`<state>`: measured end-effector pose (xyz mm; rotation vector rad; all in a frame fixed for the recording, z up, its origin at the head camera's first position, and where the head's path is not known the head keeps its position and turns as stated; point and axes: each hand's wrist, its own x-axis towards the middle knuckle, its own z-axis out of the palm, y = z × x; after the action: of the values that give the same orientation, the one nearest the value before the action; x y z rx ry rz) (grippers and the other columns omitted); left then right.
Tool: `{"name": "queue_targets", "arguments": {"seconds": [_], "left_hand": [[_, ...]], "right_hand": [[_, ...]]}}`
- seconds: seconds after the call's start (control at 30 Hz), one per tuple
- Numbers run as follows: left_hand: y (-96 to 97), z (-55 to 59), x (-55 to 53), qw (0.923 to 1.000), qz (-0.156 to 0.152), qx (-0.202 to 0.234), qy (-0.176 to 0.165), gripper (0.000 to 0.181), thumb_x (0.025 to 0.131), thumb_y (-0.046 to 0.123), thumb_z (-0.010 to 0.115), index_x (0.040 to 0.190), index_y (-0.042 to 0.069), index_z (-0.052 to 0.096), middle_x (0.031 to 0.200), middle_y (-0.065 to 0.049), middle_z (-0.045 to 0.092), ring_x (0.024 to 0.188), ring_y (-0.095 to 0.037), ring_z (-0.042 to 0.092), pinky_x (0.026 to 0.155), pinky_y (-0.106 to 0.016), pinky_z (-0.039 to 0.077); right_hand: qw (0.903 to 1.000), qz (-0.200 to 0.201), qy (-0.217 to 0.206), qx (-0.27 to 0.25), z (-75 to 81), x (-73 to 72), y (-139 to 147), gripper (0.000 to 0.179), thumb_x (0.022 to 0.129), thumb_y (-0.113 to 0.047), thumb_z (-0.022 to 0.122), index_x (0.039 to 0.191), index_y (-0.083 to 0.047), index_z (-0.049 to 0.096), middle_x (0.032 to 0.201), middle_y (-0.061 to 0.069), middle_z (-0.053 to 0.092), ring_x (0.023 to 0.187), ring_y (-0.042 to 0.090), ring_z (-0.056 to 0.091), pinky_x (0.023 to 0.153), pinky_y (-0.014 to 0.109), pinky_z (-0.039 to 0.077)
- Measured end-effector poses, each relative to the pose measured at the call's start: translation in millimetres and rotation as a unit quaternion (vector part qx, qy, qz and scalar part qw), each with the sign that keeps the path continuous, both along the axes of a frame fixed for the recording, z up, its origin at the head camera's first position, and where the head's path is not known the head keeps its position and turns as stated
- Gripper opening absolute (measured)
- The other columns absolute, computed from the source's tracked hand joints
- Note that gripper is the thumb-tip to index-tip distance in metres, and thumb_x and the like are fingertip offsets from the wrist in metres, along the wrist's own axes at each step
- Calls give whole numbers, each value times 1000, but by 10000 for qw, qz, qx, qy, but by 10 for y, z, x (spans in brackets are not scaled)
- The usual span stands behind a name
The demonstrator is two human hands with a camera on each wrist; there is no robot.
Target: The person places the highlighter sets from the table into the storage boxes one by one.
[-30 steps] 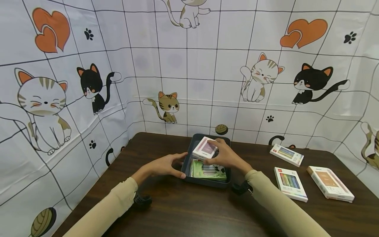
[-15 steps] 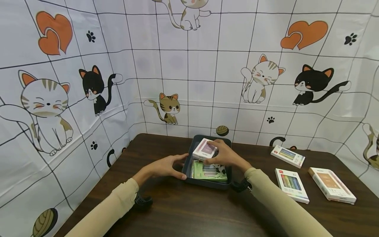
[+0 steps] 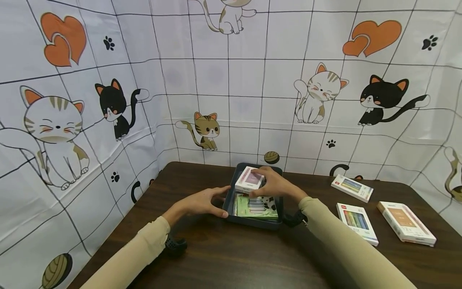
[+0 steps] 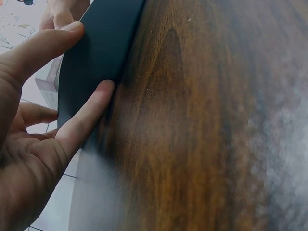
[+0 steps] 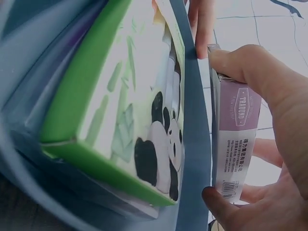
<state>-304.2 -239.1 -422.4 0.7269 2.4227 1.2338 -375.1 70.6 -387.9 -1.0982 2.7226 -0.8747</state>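
Observation:
My right hand point(image 3: 276, 185) grips a small white and pink box point(image 3: 250, 180) by its sides, at the far part of a dark blue-grey bin point(image 3: 252, 222). In the right wrist view, the thumb and fingers span the box point(image 5: 236, 134), whose side carries printed text and a barcode. A green box point(image 3: 254, 206) with a panda picture and pale marker-like sticks lies in the near part of the bin. My left hand point(image 3: 202, 203) touches the bin's left side with fingers spread. In the left wrist view, its fingertips point(image 4: 105, 87) rest against the dark wall point(image 4: 103, 43).
On the table's right lie a slim box point(image 3: 351, 188) and a larger box point(image 3: 357, 223), both with coloured sticks in their windows, and a thicker white and orange box point(image 3: 406, 223). A cat-print cloth point(image 3: 245, 112) hangs behind the dark wooden table point(image 3: 231, 261).
The white and pink box has tipped very slightly in my right hand over the bin. My left hand stays on the bin's side, and the view has shifted a little.

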Motion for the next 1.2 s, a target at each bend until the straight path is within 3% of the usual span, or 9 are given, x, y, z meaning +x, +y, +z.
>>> {"name": "queue_targets", "arguments": {"seconds": [0.53, 0.8, 1.2], "left_hand": [[30, -8, -37, 10000, -78, -34, -24, 104, 85, 41, 84, 164, 20, 21, 164, -5, 28, 140, -26, 44, 110, -50, 37], [-14, -4, -31, 10000, -39, 22, 10, 103, 87, 38, 83, 164, 14, 20, 164, -9, 27, 141, -30, 43, 110, -52, 37], [-6, -3, -15, 9999, 3, -107, -28, 103, 85, 44, 83, 165, 21, 21, 163, -4, 28, 140, -23, 44, 110, -49, 37]], "right_hand": [[9997, -47, -83, 220, 21, -98, -28, 94, 79, -47, 85, 154, -6, 44, 155, 28, 30, 128, 47, 43, 99, 64, 41], [9995, -96, -90, 273, 8, -156, -82, 94, 79, -47, 85, 155, -8, 44, 157, 29, 27, 129, 48, 42, 99, 64, 40], [9995, 6, -209, 254, 22, -218, -144, 90, 80, -41, 85, 154, -6, 45, 157, 28, 27, 125, 43, 44, 99, 60, 42]]}}
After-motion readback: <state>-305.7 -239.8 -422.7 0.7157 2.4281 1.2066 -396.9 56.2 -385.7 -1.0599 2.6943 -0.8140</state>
